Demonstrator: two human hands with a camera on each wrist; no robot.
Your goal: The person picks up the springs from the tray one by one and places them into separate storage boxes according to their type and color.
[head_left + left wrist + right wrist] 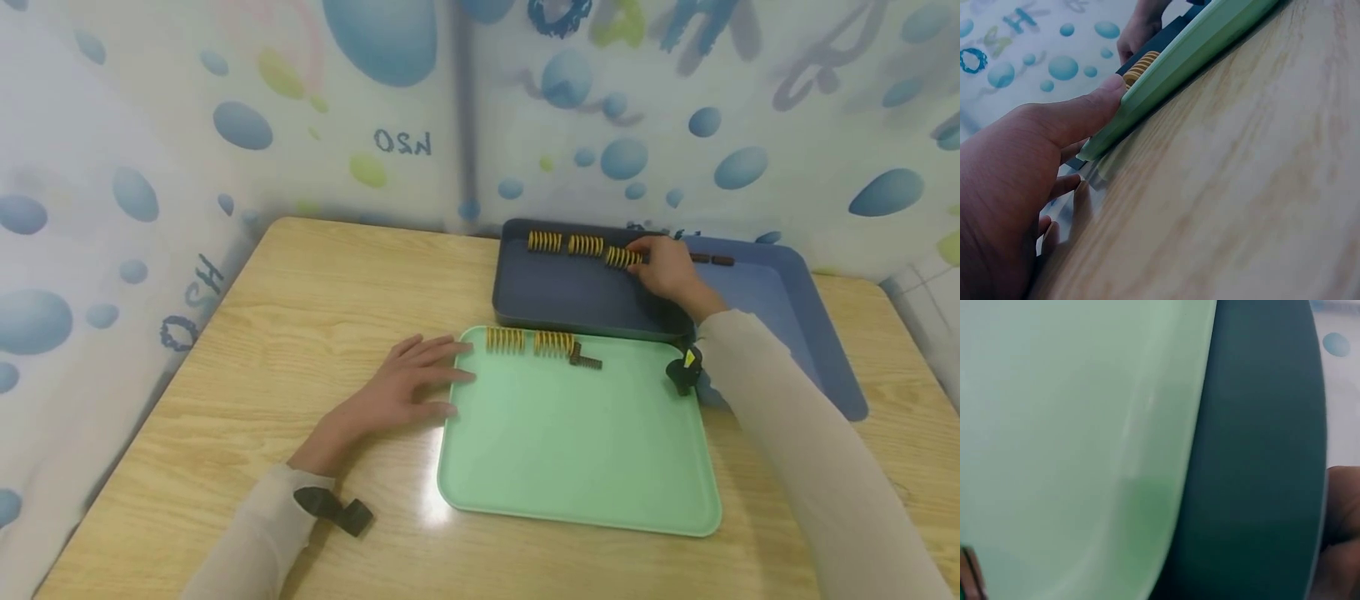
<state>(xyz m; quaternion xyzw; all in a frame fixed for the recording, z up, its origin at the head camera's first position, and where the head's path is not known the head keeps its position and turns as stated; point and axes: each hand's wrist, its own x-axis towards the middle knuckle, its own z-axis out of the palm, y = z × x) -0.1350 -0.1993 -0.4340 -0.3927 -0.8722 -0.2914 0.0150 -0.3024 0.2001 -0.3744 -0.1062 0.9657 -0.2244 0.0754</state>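
**One end out of sight**

My right hand (667, 267) pinches a yellow-and-black spring (620, 257) over the dark tray (566, 292), covering its right end; whether it touches bottom, I cannot tell. My left hand (401, 385), fingers spread, touches the green tray (577, 450).

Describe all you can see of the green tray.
The green tray looks plastic: pale, smooth, rectangular, with rounded corners and a raised rim. It lies on the table, nearer than the dark tray. Two yellow springs and smaller dark springs sit near its far edge; the left hand touches its left rim.
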